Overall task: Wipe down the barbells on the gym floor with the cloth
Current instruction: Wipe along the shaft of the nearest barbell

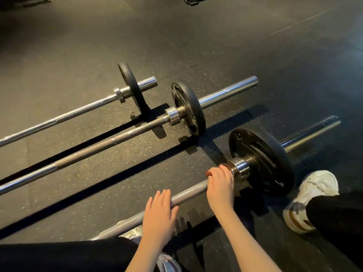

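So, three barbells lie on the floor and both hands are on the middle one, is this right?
Not quite. In the head view the left hand and the right hand are on the nearest barbell, not the middle barbell. The rest is right.

The dark, speckled rubber floor (78,46), seamed into tiles, carries three barbells side by side, each running from 8 o'clock to 2 o'clock: a far barbell (78,111), a middle barbell (121,138) and a near barbell (188,193). Each rests on black plates (275,154) near its 2 o'clock end. A white shoe (312,193) stands at 4 o'clock.
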